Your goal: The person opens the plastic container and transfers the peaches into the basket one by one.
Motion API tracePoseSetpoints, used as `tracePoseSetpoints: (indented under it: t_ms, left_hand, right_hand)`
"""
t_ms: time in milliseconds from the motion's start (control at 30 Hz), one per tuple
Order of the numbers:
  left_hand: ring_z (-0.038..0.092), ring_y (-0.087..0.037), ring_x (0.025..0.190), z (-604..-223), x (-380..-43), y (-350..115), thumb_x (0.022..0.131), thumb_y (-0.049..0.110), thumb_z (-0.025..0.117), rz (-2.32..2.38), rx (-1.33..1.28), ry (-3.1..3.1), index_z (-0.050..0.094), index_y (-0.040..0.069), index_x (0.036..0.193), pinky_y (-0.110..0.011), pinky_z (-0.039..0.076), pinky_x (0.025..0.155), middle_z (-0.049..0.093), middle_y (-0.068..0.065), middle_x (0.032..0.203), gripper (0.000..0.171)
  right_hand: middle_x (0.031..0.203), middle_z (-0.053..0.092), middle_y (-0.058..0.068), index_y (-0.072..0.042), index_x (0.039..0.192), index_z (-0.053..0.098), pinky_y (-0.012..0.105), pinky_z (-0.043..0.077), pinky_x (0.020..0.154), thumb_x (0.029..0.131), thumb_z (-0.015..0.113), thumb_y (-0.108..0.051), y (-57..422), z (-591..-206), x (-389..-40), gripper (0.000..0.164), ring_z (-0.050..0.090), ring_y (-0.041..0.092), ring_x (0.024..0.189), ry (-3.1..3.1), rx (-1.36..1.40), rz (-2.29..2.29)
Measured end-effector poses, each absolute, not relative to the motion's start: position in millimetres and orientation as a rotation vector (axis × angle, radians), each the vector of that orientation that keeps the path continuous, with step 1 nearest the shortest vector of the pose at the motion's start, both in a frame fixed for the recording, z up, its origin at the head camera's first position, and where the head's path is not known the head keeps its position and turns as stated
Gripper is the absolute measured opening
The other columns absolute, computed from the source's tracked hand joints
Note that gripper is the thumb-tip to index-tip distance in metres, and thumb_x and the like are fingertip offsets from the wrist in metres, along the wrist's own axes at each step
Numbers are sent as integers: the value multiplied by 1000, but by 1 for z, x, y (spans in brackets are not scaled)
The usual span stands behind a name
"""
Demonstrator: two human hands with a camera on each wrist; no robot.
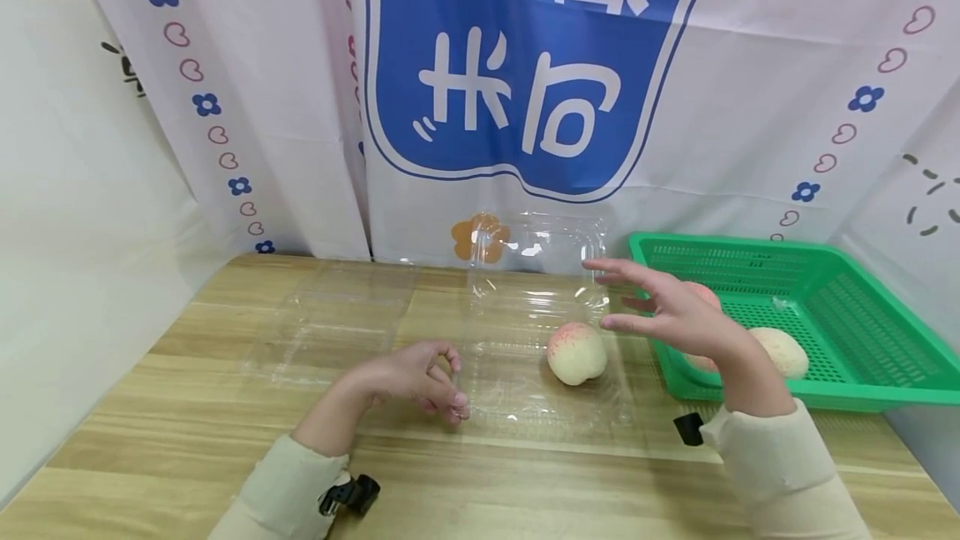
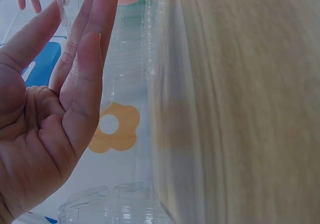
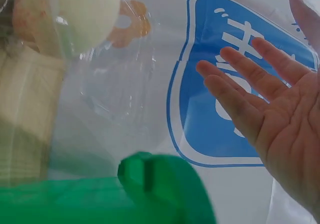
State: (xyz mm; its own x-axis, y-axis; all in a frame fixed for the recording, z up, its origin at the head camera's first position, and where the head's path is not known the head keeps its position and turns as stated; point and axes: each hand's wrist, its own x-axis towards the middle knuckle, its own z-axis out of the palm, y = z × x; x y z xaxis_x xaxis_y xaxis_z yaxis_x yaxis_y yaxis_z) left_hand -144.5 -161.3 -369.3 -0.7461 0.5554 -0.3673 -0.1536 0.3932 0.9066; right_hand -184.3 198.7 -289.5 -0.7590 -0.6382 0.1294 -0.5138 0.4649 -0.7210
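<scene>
A pale peach [image 1: 576, 354] with a pink blush sits in the right half of an open clear plastic clamshell box [image 1: 510, 407]. The box's lid [image 1: 536, 250] stands raised behind it. My left hand [image 1: 420, 377] is at the box's left edge. In the left wrist view, the thumb and fingers of the left hand [image 2: 65, 79] pinch a bit of clear plastic on that edge. My right hand [image 1: 667, 311] hovers behind and right of the peach, fingers spread, holding nothing. The right wrist view shows the palm of this right hand [image 3: 280, 109], away from the peach [image 3: 92, 19].
A green basket [image 1: 892, 307] stands at the right, with several peaches, including a pale one [image 1: 780, 352], partly hidden by my right arm. Another clear plastic box [image 1: 337, 327] lies on the wooden table [image 1: 187, 407] at the left. A printed white curtain [image 1: 300, 107] hangs behind.
</scene>
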Motion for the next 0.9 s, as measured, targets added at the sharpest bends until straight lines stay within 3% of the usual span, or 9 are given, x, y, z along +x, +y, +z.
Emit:
tracePoseSetpoints:
  t_ms: [133,500,900]
  left_hand:
    - [75,-25,82,-369,-145,-162,90,10,72,1397,346,2000,42,-5,120,-34,56,73,76,-17,96,45]
    - [75,-26,84,-369,-144,-163,90,12,71,1393,363,1991,42,-5,119,-37,56,77,76,-17,97,45]
    - [75,-27,85,-369,-144,-162,91,11,70,1395,369,1987,42,-5,119,-39,57,78,76,-18,97,43]
  right_hand:
    - [154,43,9,-17,150,41,58,41,108,92,72,-19,192,-299,-186,66,44,35,140,2490,-1028,-1221]
    - [155,43,10,-16,148,44,66,39,106,93,71,-24,182,-326,-186,62,44,41,139,2506,-1011,-1181]
    - [152,47,11,-14,147,45,64,39,107,91,73,-30,175,-345,-188,65,44,45,137,2507,-1040,-1074]
